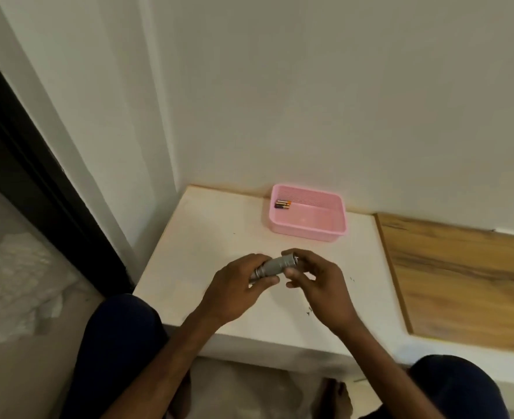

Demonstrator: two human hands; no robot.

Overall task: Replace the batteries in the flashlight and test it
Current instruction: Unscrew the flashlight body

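Observation:
A short grey flashlight [275, 266] is held level above the white table [195, 237], between both hands. My left hand [237, 290] wraps its left end. My right hand [316, 282] pinches the right end with thumb and fingertips. Both ends of the flashlight are hidden by fingers. Behind the hands, a pink tray [334, 229] stands against the wall. Black and orange batteries [282, 204] lie side by side in the tray's far left corner.
A wooden panel [467, 279] adjoins the white table on the right. The wall rises directly behind the tray. A dark door frame [38, 176] runs along the left. My knees [123, 343] are at the table's front edge.

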